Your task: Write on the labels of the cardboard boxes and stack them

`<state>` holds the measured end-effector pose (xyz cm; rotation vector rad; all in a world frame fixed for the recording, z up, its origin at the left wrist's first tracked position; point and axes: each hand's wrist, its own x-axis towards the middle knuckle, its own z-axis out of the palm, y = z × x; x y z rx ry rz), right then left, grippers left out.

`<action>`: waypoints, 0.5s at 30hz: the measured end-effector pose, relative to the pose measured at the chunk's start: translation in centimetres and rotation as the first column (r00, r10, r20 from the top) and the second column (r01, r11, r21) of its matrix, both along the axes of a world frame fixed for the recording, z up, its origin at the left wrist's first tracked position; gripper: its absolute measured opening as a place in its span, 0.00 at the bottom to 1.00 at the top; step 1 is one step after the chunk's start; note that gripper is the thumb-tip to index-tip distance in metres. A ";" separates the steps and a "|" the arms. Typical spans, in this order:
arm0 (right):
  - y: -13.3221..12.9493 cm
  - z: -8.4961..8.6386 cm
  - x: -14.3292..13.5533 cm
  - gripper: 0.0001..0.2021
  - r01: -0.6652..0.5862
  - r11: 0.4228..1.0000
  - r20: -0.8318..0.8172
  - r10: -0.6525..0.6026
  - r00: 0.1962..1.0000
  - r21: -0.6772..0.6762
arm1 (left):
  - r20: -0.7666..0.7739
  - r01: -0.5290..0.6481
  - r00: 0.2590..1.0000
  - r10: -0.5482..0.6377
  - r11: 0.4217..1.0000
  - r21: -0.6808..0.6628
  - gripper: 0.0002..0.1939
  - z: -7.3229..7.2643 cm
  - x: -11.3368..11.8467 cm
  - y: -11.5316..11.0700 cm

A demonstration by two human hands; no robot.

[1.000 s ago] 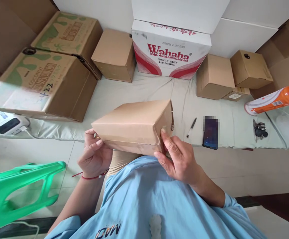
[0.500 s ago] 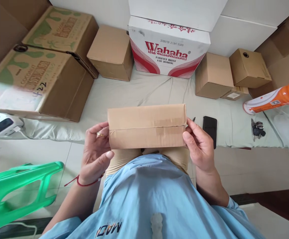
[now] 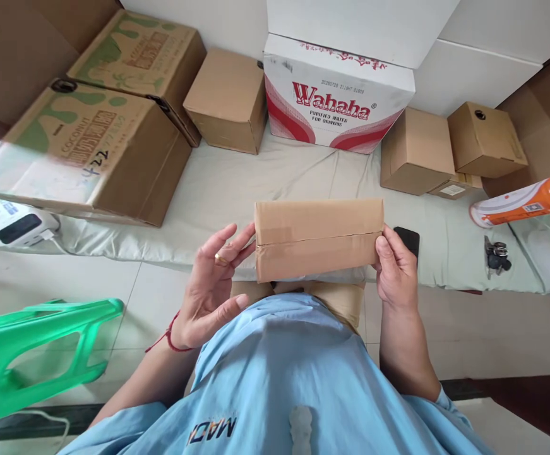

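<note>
Now box [image 3: 319, 239] btwn hands: right fingers [image 3: 388, 248] grip end, left fingers [image 3: 230, 243] splayed, maybe touching.

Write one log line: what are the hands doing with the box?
right hand: holds brown box end | left hand: open, fingertips touch other end | behind: phone
</note>
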<state>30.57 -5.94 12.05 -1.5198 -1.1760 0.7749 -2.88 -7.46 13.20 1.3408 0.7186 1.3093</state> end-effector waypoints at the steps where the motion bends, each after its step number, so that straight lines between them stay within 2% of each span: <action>1: 0.1 0.4 0.2 0.31 -0.012 0.999 0.074 0.009 0.997 0.032 | 0.016 0.003 1.000 -0.003 1.000 -0.011 0.45 -0.1 0.2 0.1; 6: 0.6 3.6 0.8 0.30 -0.102 0.976 0.389 0.019 0.921 0.194 | 0.108 0.060 0.993 -0.049 0.993 -0.102 0.44 -1.8 1.1 0.5; 10: 0.6 6.2 -0.2 0.25 -0.261 0.904 0.571 0.023 0.821 0.339 | 0.157 0.132 0.983 -0.097 0.964 -0.229 0.44 -4.3 2.3 -0.2; 13: 0.2 6.9 -1.2 0.24 -0.356 0.865 0.662 0.038 0.749 0.353 | 0.123 0.209 0.976 -0.179 0.931 -0.299 0.44 -5.9 3.1 -1.4; 15: 0.0 6.7 -1.7 0.27 -0.401 0.846 0.675 0.068 0.734 0.351 | 0.030 0.252 0.966 -0.256 0.911 -0.325 0.42 -6.1 3.3 -2.0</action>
